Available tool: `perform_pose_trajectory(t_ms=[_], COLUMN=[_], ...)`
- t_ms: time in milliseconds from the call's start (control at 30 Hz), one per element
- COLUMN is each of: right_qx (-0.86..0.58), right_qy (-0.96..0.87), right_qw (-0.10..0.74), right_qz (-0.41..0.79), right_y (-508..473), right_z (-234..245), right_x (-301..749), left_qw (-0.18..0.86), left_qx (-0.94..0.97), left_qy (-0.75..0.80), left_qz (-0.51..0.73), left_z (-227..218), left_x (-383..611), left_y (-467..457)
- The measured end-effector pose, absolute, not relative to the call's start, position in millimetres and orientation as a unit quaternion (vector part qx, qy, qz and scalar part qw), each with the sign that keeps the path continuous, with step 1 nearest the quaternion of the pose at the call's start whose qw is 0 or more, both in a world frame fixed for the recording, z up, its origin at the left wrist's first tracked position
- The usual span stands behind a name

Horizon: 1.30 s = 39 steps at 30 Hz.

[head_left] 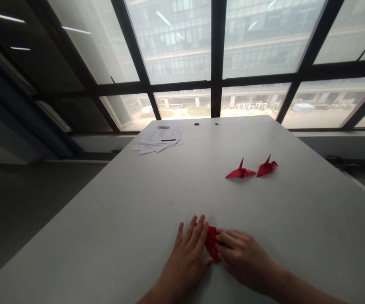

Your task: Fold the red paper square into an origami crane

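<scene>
Left hand flat, fingers spread, and right hand with curled fingers, both pressing a folded red paper on the near table. Best keep edges aligned, crease firmly. Two finished red cranes sit well apart.

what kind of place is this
Probably an office or meeting room: a long white table set against tall dark-framed windows facing an office block, with a stack of printed papers at its far end.
</scene>
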State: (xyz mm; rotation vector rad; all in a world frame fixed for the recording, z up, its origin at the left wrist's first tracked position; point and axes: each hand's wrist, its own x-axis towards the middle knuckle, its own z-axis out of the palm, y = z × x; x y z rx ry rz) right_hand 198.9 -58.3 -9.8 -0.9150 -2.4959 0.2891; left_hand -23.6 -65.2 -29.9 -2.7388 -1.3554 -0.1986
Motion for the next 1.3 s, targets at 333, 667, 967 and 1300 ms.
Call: perform_pose_trajectory(t_ms=[333, 667, 967, 1300], right_qx=[-0.328, -0.339, -0.355, -0.348], right_qy=[-0.896, -0.920, -0.911, -0.913], right_qw=[0.279, 0.189, 0.192, 0.202], right_qz=[0.112, 0.058, 0.084, 0.073], right_y=[-55.9, -56.3, -55.8, -53.0], right_z=[-17.7, -16.8, -16.2, -18.8], right_x=[196.1, 200.0, 199.2, 198.8], left_qw=[-0.028, 0.033, 0.014, 0.024], left_qx=[-0.929, -0.911, -0.914, -0.917], left_qy=[-0.367, -0.408, -0.404, -0.396], left_qz=[-0.047, -0.058, -0.033, -0.035], left_z=[-22.8, -28.1, -24.0, -25.6], left_x=[-25.0, -27.1, -27.3, -27.3], left_y=[-61.7, -60.1, -60.9, -61.5])
